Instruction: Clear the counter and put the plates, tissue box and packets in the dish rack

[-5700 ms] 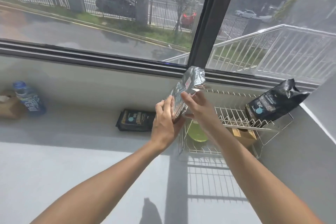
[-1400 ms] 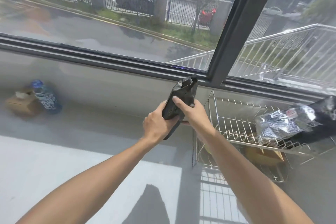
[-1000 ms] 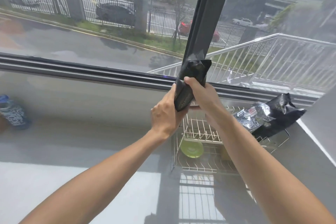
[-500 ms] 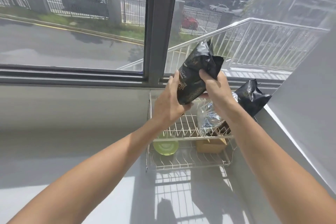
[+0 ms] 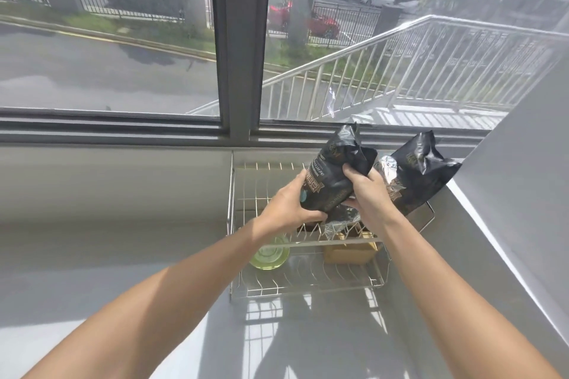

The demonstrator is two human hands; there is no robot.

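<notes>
Both hands hold a black packet (image 5: 332,172) just above the upper tier of the wire dish rack (image 5: 237,255). My left hand (image 5: 288,204) grips its lower left side; my right hand (image 5: 366,191) grips its right side near the crumpled top. A second black packet (image 5: 421,172) leans at the rack's right end. A silver foil packet (image 5: 341,220) lies on the upper tier, mostly hidden behind my right hand. On the lower tier sit a green plate (image 5: 271,254) and a brown tissue box (image 5: 351,251).
The rack stands in the corner where the grey counter (image 5: 123,240) meets a white wall (image 5: 523,178) on the right. A window with a dark frame post (image 5: 240,40) runs along the back. Sunlight falls on the counter's near part.
The black packet has come down and to the right, from in front of the window to just above the rack's upper tier. Both hands keep their hold.
</notes>
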